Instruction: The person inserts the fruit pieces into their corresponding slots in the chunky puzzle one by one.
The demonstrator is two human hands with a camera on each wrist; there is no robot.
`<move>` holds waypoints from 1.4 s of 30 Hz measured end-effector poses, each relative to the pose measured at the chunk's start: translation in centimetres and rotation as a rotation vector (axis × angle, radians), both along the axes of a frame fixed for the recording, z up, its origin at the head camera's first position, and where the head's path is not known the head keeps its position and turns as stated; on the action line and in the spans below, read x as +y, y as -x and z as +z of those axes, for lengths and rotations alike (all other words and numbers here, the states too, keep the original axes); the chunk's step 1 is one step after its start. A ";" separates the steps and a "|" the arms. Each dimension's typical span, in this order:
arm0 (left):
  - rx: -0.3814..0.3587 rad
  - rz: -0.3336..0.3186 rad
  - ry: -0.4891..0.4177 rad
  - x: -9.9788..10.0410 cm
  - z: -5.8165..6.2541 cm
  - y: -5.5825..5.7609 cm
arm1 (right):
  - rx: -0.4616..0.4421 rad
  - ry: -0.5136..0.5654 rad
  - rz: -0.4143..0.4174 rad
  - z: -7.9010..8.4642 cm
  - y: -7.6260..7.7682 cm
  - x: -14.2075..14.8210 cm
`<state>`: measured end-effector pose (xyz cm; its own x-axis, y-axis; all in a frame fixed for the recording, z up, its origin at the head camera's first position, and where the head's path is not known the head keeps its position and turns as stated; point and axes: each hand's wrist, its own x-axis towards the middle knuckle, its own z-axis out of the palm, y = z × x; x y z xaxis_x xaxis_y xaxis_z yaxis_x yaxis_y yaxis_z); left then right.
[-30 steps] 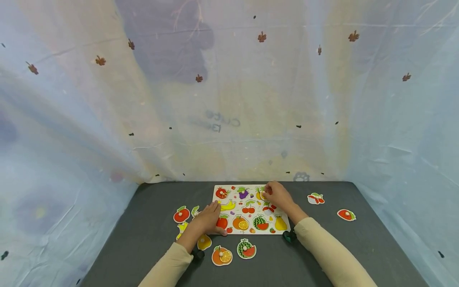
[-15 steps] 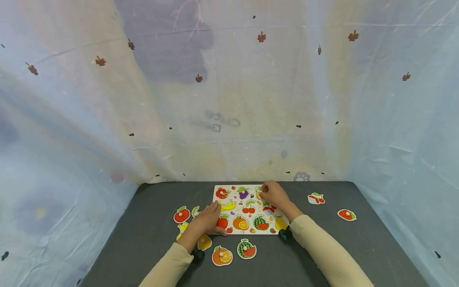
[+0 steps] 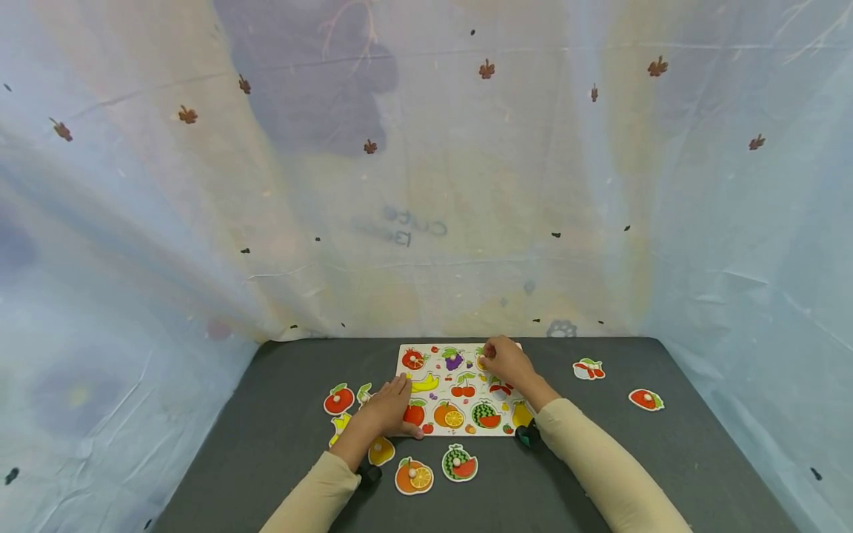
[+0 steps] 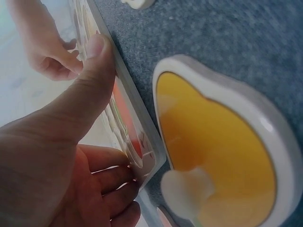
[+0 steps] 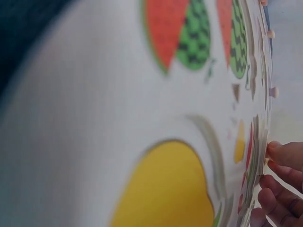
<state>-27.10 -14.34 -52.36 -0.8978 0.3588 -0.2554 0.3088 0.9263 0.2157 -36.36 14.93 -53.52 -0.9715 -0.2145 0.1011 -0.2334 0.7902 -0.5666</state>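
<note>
A white fruit puzzle board lies at the far middle of the table in the head view. My left hand rests at its near left corner, thumb laid along the front edge and fingers against the left edge, as the left wrist view shows. At the top right of the board, my right hand pinches a yellow fruit puzzle piece, mostly hidden by the fingers. In the right wrist view the right fingertips are right at the board's surface. A pomegranate piece and a grape piece sit on the board's top row.
Loose knobbed pieces lie around: orange and watermelon in front, a yellow pear-like piece beside my left wrist. A red fruit piece and banana piece are left; two red pieces, one strawberry-like, are right.
My right hand has shifted slightly left over the board with the yellow piece, which is now more covered by the fingers. The left hand stays in place.
</note>
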 end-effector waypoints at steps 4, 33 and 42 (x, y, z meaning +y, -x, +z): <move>0.001 0.000 -0.003 0.0 0.0 0.0 | 0.003 -0.010 -0.008 -0.1 0.1 -0.1; 0.005 0.007 -0.013 0.0 -0.1 0.0 | 0.005 -0.016 -0.008 -0.2 0.2 -0.1; 0.014 0.010 -0.017 0.0 -0.1 -0.1 | -0.006 0.013 -0.013 -0.3 -0.1 0.0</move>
